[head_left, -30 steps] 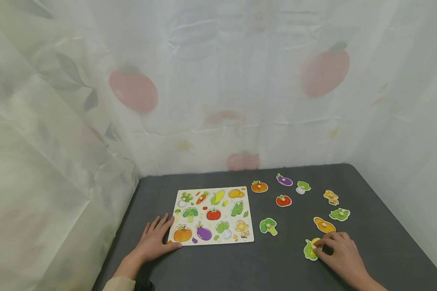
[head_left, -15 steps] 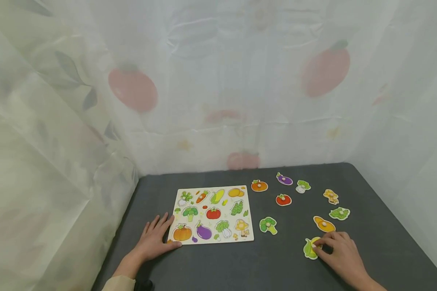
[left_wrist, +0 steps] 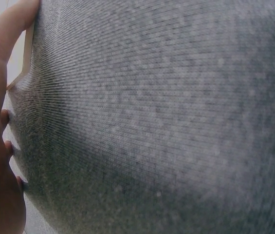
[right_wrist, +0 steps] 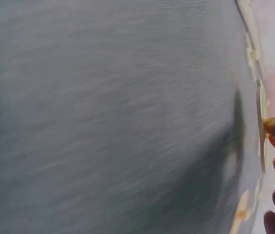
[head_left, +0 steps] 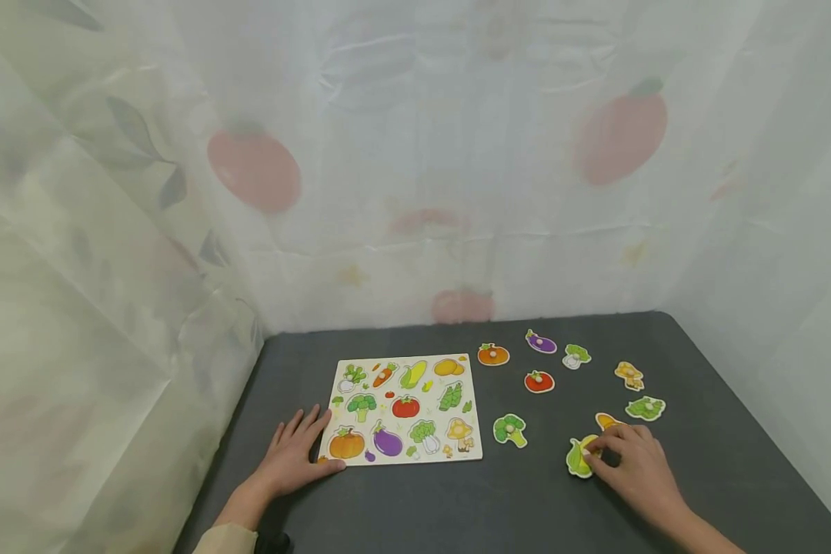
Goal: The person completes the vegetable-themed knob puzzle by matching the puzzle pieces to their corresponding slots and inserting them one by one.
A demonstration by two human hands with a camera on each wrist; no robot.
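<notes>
A knobbed corn puzzle piece (head_left: 575,460) is pinched by its knob between the thumb and fingers of my right hand (head_left: 633,465). In the right wrist view the corn piece (right_wrist: 262,126) appears edge-on, raised off the dark tabletop with its shadow apart from it. A potato piece (head_left: 608,420) lies just beyond, partly hidden by that hand. My left hand (head_left: 291,454) rests with fingers spread at the lower left corner of a vegetable puzzle board (head_left: 429,460). On the board the carrot (head_left: 384,375) shows a knob.
Several loose pieces lie right of the board: broccoli (head_left: 510,429), tomato (head_left: 539,382), pumpkin (head_left: 493,354), eggplant (head_left: 542,342), bok choy (head_left: 577,355), mushroom (head_left: 629,375) and peas (head_left: 645,408). A pale printed curtain (head_left: 388,285) stands behind the dark table (head_left: 471,508).
The right hand has moved slightly left and away from the body, lifting the corn piece, which now covers more of the potato piece's surroundings. The left hand and board have not moved.
</notes>
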